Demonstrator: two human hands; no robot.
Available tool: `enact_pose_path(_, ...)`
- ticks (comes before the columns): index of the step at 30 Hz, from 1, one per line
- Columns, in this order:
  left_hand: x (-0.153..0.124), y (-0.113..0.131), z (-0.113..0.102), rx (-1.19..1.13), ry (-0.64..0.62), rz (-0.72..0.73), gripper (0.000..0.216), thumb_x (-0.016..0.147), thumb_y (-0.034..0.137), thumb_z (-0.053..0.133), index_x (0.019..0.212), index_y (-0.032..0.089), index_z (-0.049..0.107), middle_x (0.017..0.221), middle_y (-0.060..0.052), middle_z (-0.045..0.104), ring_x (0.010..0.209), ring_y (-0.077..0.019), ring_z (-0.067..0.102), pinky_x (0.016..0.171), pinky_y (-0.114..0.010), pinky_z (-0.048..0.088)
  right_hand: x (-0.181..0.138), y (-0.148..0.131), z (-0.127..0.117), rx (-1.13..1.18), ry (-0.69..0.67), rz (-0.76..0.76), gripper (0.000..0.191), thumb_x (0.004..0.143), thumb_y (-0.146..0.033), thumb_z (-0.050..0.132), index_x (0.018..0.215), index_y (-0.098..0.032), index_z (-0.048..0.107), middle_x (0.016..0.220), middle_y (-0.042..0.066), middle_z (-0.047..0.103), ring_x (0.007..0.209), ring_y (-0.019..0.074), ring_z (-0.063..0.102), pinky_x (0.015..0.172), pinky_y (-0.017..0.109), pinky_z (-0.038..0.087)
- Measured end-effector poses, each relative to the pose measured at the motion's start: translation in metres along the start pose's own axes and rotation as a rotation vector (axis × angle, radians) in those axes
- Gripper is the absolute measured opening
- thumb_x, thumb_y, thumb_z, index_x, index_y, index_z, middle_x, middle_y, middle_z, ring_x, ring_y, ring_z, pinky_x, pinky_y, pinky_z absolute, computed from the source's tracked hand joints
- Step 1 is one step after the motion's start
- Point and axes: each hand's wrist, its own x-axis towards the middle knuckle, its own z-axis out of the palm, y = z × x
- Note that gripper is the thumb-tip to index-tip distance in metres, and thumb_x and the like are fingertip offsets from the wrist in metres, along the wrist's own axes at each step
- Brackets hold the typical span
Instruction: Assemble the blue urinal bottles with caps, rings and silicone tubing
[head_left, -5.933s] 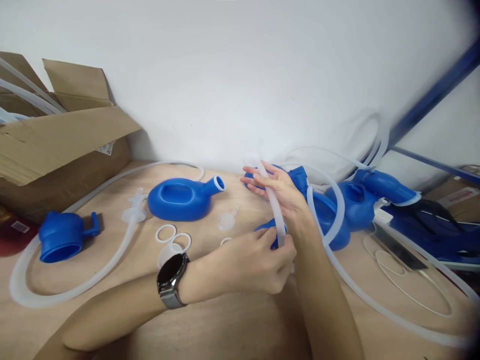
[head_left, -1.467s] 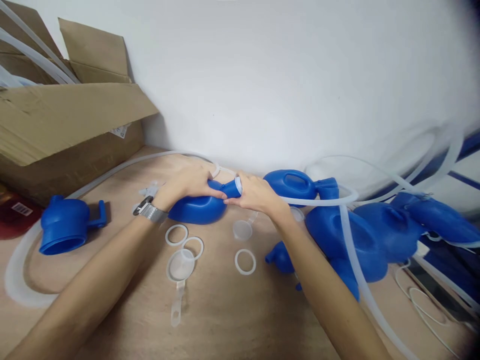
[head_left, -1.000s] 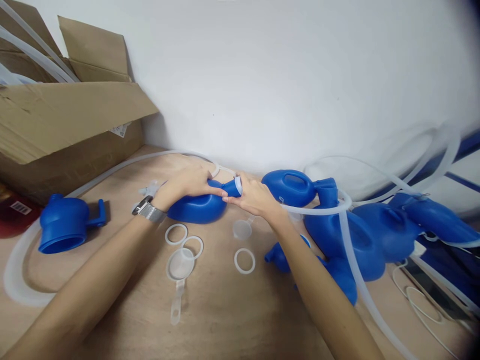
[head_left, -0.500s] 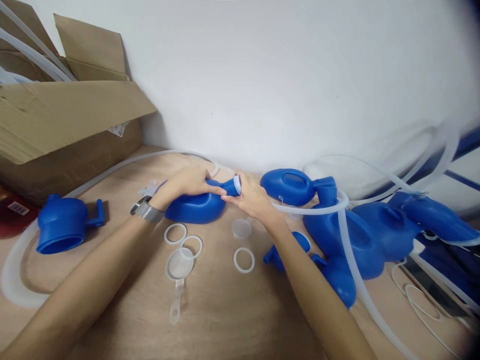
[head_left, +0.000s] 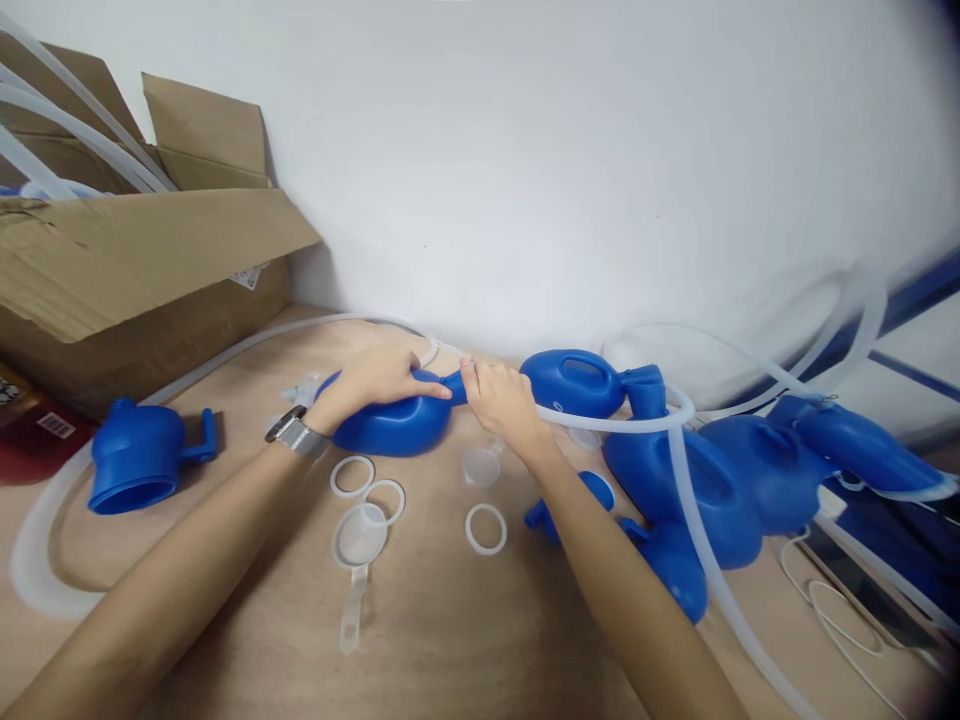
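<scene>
A blue plastic bottle (head_left: 394,430) with a narrow neck lies on its side on the wooden table. My left hand (head_left: 375,380) grips its body from above, thumb pointing toward the neck. Wrapped round the mouth end of the neck is my right hand (head_left: 499,400), which hides the white piece there. Closer to me lie white rings (head_left: 486,529) and a translucent round cap (head_left: 360,535) with a strap. Another translucent cap (head_left: 481,466) sits just below my right hand.
At left stand an open cardboard box (head_left: 150,260) holding tubes and a blue spouted part (head_left: 137,455). Several blue bottles (head_left: 574,383) crowd the right side, crossed by a pale tube (head_left: 697,510). A phone (head_left: 862,585) with a cable lies far right. A white wall (head_left: 480,180) rises behind.
My right hand has closed over the bottle's mouth, covering the white piece that showed there before. My left hand keeps its hold on the body. The whole view has shifted slightly.
</scene>
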Motion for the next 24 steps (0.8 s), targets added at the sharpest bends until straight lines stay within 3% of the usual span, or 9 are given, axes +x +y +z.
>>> enact_pose_path(5, 0.0, 0.0, 0.003, 0.033, 0.053, -0.018, 0.087, 0.078, 0.099, 0.047, 0.074, 0.017, 0.074, 0.07, -0.013, 0.073, 0.061, -0.0248, 0.06, 0.059, -0.036, 0.03, 0.005, -0.006, -0.001, 0.001, 0.016, 0.08, 0.048, 0.114, -0.026, 0.024, 0.135, -0.015, 0.066, 0.115, 0.024, 0.076, 0.11, 0.0358, 0.074, 0.085, 0.042, 0.054)
enact_pose_path(11, -0.002, -0.001, 0.002, -0.017, 0.053, -0.021, 0.077, 0.081, 0.093, 0.053, 0.072, 0.019, 0.07, 0.066, -0.01, 0.07, 0.061, -0.0247, 0.061, 0.059, -0.035, 0.032, 0.002, 0.009, 0.0, 0.096, 0.024, -0.061, 0.038, 0.114, -0.03, 0.035, 0.137, -0.019, 0.063, 0.13, 0.02, 0.073, 0.113, 0.0355, 0.072, 0.089, 0.043, 0.052)
enact_pose_path(13, -0.003, -0.001, 0.001, -0.051, 0.089, 0.01, 0.075, 0.078, 0.092, 0.06, 0.083, 0.018, 0.073, 0.075, -0.01, 0.073, 0.068, -0.0267, 0.064, 0.061, -0.035, 0.035, 0.004, 0.014, 0.0, 0.149, 0.042, -0.112, 0.039, 0.115, -0.032, 0.032, 0.135, -0.017, 0.062, 0.13, 0.018, 0.073, 0.115, 0.0326, 0.072, 0.093, 0.042, 0.051)
enact_pose_path(15, -0.004, -0.003, 0.001, -0.099, 0.154, 0.04, 0.08, 0.076, 0.088, 0.067, 0.111, 0.017, 0.074, 0.088, -0.01, 0.076, 0.079, -0.0294, 0.068, 0.065, -0.033, 0.04, 0.006, 0.018, -0.001, 0.205, 0.058, -0.174, 0.037, 0.116, -0.031, 0.032, 0.136, -0.018, 0.061, 0.132, 0.014, 0.073, 0.119, 0.0276, 0.07, 0.099, 0.039, 0.05)
enact_pose_path(18, -0.005, -0.007, 0.004, -0.168, 0.195, 0.097, 0.098, 0.081, 0.081, 0.069, 0.153, 0.017, 0.054, 0.098, -0.009, 0.078, 0.088, -0.0308, 0.071, 0.073, -0.034, 0.046, 0.009, 0.021, 0.0, 0.26, 0.071, -0.275, 0.032, 0.114, -0.024, 0.039, 0.138, -0.02, 0.06, 0.138, 0.009, 0.071, 0.125, 0.023, 0.066, 0.104, 0.035, 0.047)
enact_pose_path(20, -0.004, -0.011, 0.006, -0.205, 0.183, 0.164, 0.09, 0.087, 0.077, 0.066, 0.157, 0.022, 0.052, 0.107, -0.009, 0.079, 0.096, -0.0309, 0.072, 0.081, -0.035, 0.049, 0.009, 0.022, 0.001, 0.28, 0.083, -0.315, 0.031, 0.112, -0.021, 0.043, 0.137, -0.02, 0.062, 0.139, 0.009, 0.069, 0.124, 0.0235, 0.066, 0.103, 0.036, 0.047)
enact_pose_path(24, -0.002, -0.019, 0.007, -0.299, 0.164, 0.266, 0.073, 0.091, 0.072, 0.063, 0.147, 0.024, 0.065, 0.134, -0.01, 0.075, 0.111, -0.0301, 0.07, 0.097, -0.036, 0.051, 0.01, 0.023, 0.007, 0.322, 0.122, -0.357, 0.029, 0.109, -0.018, 0.047, 0.131, -0.022, 0.067, 0.134, 0.01, 0.069, 0.118, 0.0237, 0.065, 0.102, 0.036, 0.047)
